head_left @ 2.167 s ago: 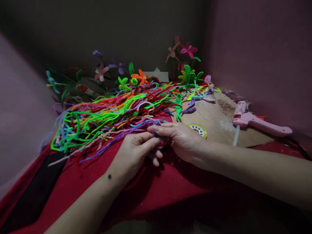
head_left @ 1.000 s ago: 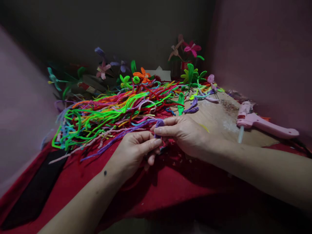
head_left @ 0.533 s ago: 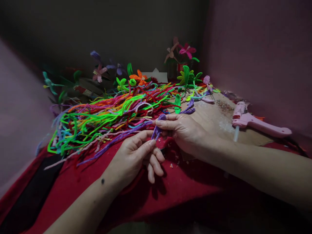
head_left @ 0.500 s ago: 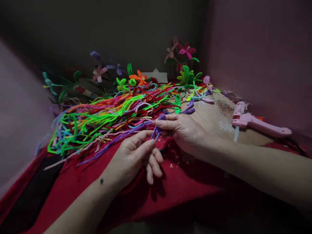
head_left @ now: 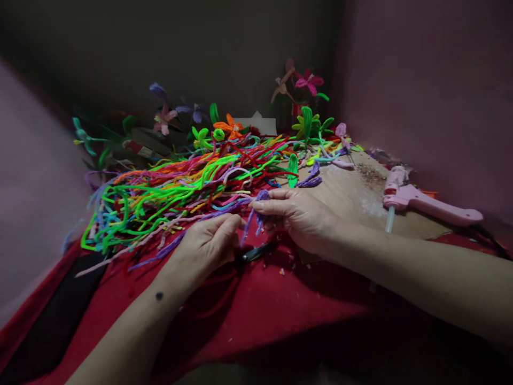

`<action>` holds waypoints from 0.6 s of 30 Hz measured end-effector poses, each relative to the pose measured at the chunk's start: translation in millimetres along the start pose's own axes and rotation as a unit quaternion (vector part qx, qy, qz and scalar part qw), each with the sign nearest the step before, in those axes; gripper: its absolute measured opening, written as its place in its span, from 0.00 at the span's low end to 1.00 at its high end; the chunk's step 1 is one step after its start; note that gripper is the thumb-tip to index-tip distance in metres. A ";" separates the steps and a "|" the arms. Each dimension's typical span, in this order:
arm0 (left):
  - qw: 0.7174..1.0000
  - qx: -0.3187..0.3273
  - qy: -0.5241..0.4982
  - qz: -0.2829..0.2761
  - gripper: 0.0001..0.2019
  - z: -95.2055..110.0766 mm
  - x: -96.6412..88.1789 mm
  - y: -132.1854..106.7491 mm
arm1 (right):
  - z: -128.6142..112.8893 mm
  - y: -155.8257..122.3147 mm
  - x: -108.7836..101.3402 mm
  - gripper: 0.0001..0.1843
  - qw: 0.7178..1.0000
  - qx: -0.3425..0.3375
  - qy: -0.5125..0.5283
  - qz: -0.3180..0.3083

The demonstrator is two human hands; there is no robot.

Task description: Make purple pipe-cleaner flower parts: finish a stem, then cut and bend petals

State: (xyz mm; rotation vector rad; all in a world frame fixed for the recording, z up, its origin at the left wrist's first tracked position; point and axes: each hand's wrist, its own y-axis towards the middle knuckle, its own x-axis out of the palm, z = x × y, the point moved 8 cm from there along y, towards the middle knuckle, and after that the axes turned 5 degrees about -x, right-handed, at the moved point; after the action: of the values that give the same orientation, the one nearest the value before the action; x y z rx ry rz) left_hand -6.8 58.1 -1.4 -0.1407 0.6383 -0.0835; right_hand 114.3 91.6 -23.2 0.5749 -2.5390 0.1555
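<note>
A bent purple pipe cleaner (head_left: pixel 262 206) is pinched between the thumb and fingers of my right hand (head_left: pixel 298 214), its loose ends hanging down to the left. My left hand (head_left: pixel 212 243) is closed just left of those ends, back of the hand upward. Its fingertips are mostly hidden, so whatever they hold does not show. Below the hands, on the red cloth (head_left: pixel 256 315), lies a dark tool (head_left: pixel 258 252) with what looks like a red handle loop; its kind is unclear. Behind my right hand rest a folded purple petal (head_left: pixel 313 176) and a green leaf loop (head_left: pixel 293 170).
A heap of multicoloured pipe cleaners (head_left: pixel 180 184) spreads across the left and back. To the right, a pink glue gun (head_left: pixel 428 200) stands on a cardboard sheet (head_left: pixel 348 187). Finished flowers (head_left: pixel 229 127) line the back, with walls on either side.
My left hand has drawn back left from the purple pipe cleaner, its spread fingers curling in. This uncovers the dark tool. My right hand keeps its pinch almost in place.
</note>
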 end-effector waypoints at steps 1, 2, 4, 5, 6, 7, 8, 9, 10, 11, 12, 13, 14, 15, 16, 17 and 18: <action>0.999 0.025 0.026 0.011 0.16 4.4 -2.1 -0.5 | 0.5 -0.8 0.6 0.11 1.000 0.007 0.002 0.002; 0.998 0.049 0.041 0.024 0.16 9.2 -4.1 -1.7 | 0.8 -1.4 1.2 0.11 1.000 0.013 0.003 0.002; 0.996 0.073 0.045 0.040 0.15 15.9 -6.5 -4.6 | 1.0 -1.9 1.7 0.10 1.000 0.017 0.001 0.002; 0.996 0.070 0.031 0.038 0.13 16.6 -6.3 -5.4 | 1.0 -1.9 1.7 0.09 1.000 0.017 -0.003 -0.001; 0.998 0.058 0.009 0.029 0.11 15.3 -4.9 -5.6 | 1.4 -1.7 1.7 0.09 1.000 0.016 -0.008 -0.005; 0.999 0.038 -0.016 0.009 0.09 12.2 -1.8 -5.2 | 2.2 -1.5 1.7 0.08 1.000 0.018 -0.011 -0.010; 0.999 0.014 -0.042 -0.014 0.08 8.1 1.9 -4.8 | 3.4 -1.4 1.8 0.07 1.000 0.021 -0.012 -0.015; 0.997 -0.009 -0.065 -0.035 0.09 3.6 5.5 -4.4 | 4.8 -1.5 1.9 0.07 0.999 0.027 -0.012 -0.019; 0.995 -0.028 -0.086 -0.053 0.10 -0.4 8.5 -4.1 | 6.0 -1.6 2.2 0.06 0.999 0.032 -0.009 -0.024; 0.992 -0.042 -0.103 -0.064 0.10 -3.9 10.3 -3.8 | 6.8 -1.8 2.6 0.06 0.999 0.037 -0.006 -0.027; 0.989 -0.051 -0.121 -0.069 0.11 -6.5 10.9 -3.6 | 7.1 -2.0 3.0 0.05 0.999 0.040 -0.005 -0.029; 0.986 -0.055 -0.140 -0.070 0.11 -8.4 10.5 -3.6 | 7.0 -2.3 3.5 0.05 0.999 0.043 -0.006 -0.030; 0.983 -0.057 -0.158 -0.069 0.11 -9.5 9.6 -3.6 | 6.5 -2.5 3.9 0.05 0.998 0.046 -0.010 -0.031; 0.981 -0.058 -0.174 -0.068 0.10 -10.3 8.8 -4.0 | 5.9 -2.7 4.3 0.05 0.998 0.047 -0.016 -0.030; 0.978 -0.061 -0.188 -0.066 0.10 -10.9 8.0 -4.5 | 5.3 -2.9 4.5 0.05 0.998 0.048 -0.024 -0.030; 0.976 -0.064 -0.199 -0.063 0.10 -11.5 7.2 -5.1 | 4.7 -3.0 4.7 0.05 0.998 0.048 -0.031 -0.029; 0.974 -0.064 -0.208 -0.055 0.09 -11.5 5.9 -5.8 | 4.2 -3.0 4.7 0.06 0.998 0.046 -0.039 -0.029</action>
State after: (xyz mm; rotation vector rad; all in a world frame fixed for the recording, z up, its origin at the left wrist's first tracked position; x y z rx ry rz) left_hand -9.2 50.5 -13.0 -0.3098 0.2163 -0.1153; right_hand 109.9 86.2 -24.3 0.7027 -2.5979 0.2347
